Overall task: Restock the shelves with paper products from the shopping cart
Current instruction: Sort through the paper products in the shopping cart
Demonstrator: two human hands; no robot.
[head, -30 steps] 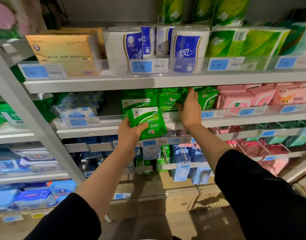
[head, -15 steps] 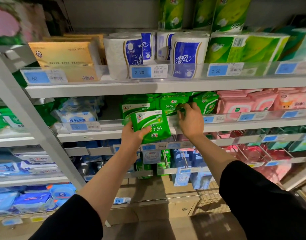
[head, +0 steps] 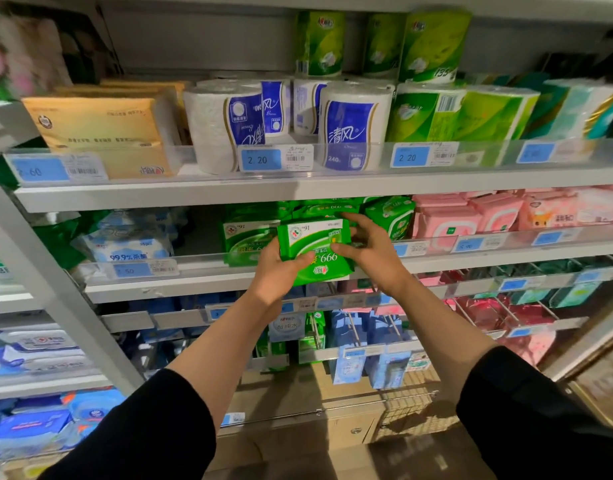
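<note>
A green pack of wipes (head: 312, 244) marked 999 is held upside down in front of the middle shelf (head: 194, 287). My left hand (head: 277, 271) grips its lower left edge, thumb across the front. My right hand (head: 370, 251) holds its right side, thumb on the front and fingers behind. Behind it several matching green packs (head: 246, 237) stand on that shelf, and one more (head: 389, 216) sits to the right of my hands.
Pink packs (head: 447, 223) fill the middle shelf to the right, blue-white wipes (head: 128, 242) to the left. Toilet rolls (head: 353, 126), yellow tissue packs (head: 100, 133) and green tissue packs (head: 460, 112) stand on the shelf above. Hanging blue packs (head: 353, 341) are below.
My right hand left the shelved green packs and came onto the held pack. My left hand raised the pack up and to the right, in front of the shelf.
</note>
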